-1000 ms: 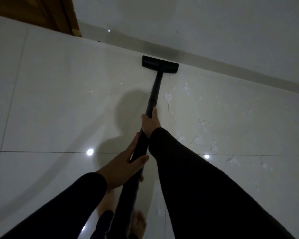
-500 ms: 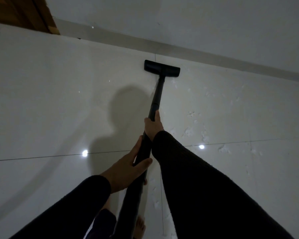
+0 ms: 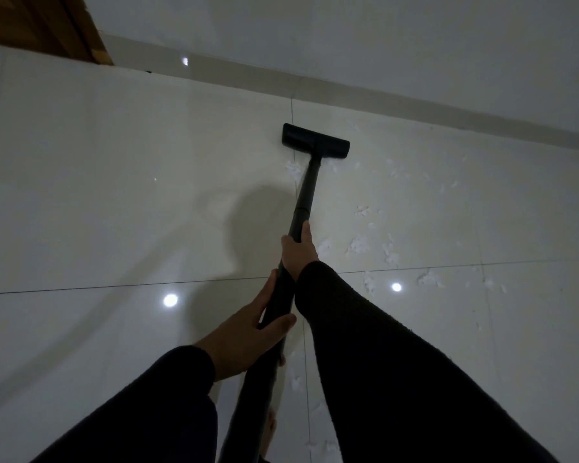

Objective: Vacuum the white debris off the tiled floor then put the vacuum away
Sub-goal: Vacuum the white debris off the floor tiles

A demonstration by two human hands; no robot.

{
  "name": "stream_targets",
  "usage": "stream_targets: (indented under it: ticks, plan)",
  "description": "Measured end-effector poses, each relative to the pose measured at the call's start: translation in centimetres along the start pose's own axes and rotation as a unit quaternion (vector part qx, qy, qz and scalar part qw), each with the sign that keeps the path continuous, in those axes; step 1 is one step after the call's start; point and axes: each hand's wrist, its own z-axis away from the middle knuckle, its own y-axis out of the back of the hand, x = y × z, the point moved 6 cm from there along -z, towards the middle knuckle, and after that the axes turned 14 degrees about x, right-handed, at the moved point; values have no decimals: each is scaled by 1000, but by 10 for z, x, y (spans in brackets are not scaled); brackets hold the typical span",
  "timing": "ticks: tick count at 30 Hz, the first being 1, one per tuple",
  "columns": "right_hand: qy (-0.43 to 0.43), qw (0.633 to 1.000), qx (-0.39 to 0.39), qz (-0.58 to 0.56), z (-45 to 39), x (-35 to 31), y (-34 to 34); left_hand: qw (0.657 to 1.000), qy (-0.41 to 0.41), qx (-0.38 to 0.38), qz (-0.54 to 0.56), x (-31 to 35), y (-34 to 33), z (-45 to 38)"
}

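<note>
A black vacuum wand point(image 3: 305, 195) runs from the bottom of the view up to its flat black floor head point(image 3: 316, 141), which sits on the glossy tiled floor point(image 3: 114, 195) a short way from the wall. My right hand point(image 3: 298, 250) grips the wand high up, thumb along the tube. Lower down, my left hand point(image 3: 248, 335) holds the wand with fingers curled round it. White debris point(image 3: 360, 243) lies scattered right of the wand, and a small clump point(image 3: 294, 168) sits just behind the head. More flecks point(image 3: 295, 379) lie near my feet.
A white wall point(image 3: 348, 38) with a grey skirting strip point(image 3: 448, 108) bounds the floor ahead. A wooden door frame point(image 3: 64, 28) stands at the top left. A bare foot point(image 3: 269, 429) shows beneath the wand. Ceiling lights reflect as bright spots on the tiles.
The floor head has drawn back from the skirting toward me, exposing a clump of debris behind it. Both hands keep their hold on the wand.
</note>
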Motion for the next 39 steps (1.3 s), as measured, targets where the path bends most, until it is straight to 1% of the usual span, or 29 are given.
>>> stream_targets:
  ticks: [4,10,17,24,27,33,39]
  plan:
    - [-2,1000,-7,2,7,15,10,1000,-7,5,-2,-2,-18,11]
    - [7,1000,-18,-2,7,32,15,999,4,16,-50,-12,-29,15]
    - [7,999,-43,-25,24,42,21,999,12,20,-30,-11,-39,36]
    - [22,998,-63,1,38,68,23,998,22,50,-22,-22,-59,64]
    - [20,998,-65,4,39,80,27,999,15,40,-7,-34,-73,63]
    - [1,998,-55,-6,38,106,43,998,5,44,-40,-49,-95,62]
    - [-12,998,-65,-13,59,135,55,997,13,43,-58,-51,-115,93]
